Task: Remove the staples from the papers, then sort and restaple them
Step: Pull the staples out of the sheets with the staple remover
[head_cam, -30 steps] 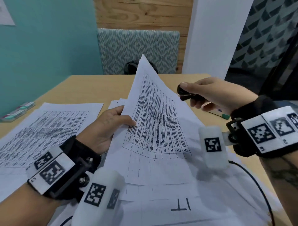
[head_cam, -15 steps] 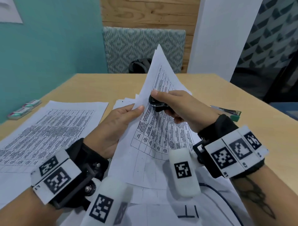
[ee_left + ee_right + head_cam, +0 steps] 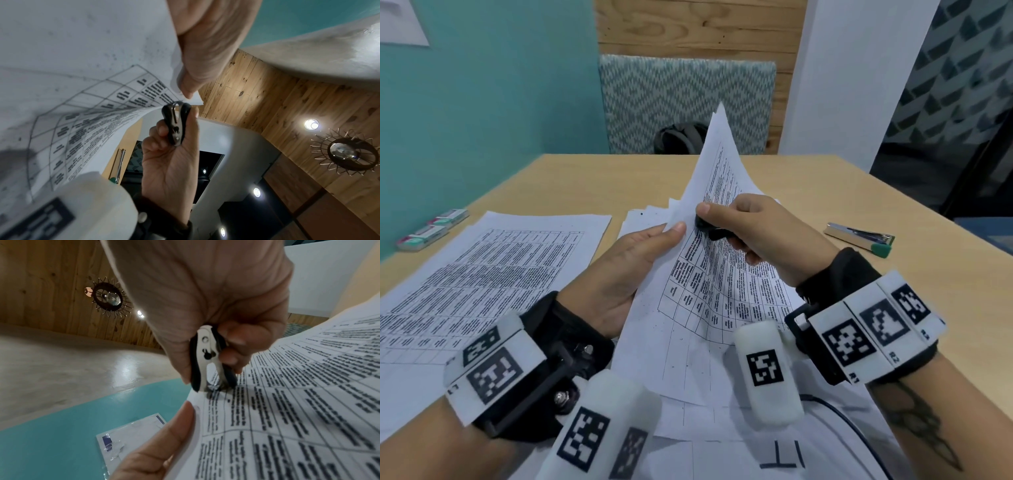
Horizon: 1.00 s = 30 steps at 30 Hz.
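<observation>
I see my left hand (image 3: 631, 265) grasping the raised set of white printed table sheets (image 3: 717, 274) by its left edge, thumb flat along the front, so the sheets stand curved above the light wooden table (image 3: 585, 181). My right hand (image 3: 760, 236) is clenched around the small black-and-metal claw staple remover (image 3: 207, 363), whose tips touch the sheet near its upper left corner, just above my left thumb. I cannot make out the staple itself. A second stack of white printed pages (image 3: 482, 274) lies flat on the table to my left. A silver stapler with a green end (image 3: 861, 236) lies on the table to my right, well apart from both hands.
</observation>
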{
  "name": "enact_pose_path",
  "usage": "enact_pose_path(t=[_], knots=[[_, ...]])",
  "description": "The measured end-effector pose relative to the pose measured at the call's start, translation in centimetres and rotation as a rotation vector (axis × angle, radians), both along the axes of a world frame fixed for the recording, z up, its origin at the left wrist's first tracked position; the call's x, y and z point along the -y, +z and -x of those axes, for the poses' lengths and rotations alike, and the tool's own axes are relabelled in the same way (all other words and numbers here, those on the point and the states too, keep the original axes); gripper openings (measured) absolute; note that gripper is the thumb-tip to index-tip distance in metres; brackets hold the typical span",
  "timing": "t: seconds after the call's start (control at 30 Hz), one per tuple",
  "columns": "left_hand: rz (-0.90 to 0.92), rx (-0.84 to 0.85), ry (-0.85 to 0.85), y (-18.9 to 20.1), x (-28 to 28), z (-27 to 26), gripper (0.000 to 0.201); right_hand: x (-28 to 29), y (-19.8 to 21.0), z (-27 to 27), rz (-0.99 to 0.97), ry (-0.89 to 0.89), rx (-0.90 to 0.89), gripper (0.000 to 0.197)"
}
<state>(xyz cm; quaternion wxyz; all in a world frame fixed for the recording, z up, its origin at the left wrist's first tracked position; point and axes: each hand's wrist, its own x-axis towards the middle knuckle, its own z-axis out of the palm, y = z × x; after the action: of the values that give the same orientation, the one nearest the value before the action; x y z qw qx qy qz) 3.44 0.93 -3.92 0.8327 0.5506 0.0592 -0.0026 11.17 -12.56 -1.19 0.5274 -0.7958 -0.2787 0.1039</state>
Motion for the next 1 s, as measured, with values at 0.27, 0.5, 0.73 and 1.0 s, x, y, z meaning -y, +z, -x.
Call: enact_pose_path(t=[0.27, 0.5, 0.73, 1.0], knots=[[-0.018, 0.011, -0.005, 0.2, 0.2, 0.1, 0.034, -0.4, -0.5, -0.1, -0.085, -0.080, -0.007, 0.031], [-0.110, 0.061, 0.073, 0.4, 0.0, 0.1, 0.031, -0.4, -0.6, -0.1, -0.065, -0.034, 0.103, 0.028], [-0.135, 0.014, 0.068, 0.7, -0.8, 0.1, 0.037, 1.1, 0.8, 0.3, 0.095, 0.173, 0.424, 0.028], [-0.208, 0.026, 0.091, 0.7, -0.3, 0.1, 0.034, 0.9, 1.0, 0.8, 0.129, 0.121, 0.444, 0.033]])
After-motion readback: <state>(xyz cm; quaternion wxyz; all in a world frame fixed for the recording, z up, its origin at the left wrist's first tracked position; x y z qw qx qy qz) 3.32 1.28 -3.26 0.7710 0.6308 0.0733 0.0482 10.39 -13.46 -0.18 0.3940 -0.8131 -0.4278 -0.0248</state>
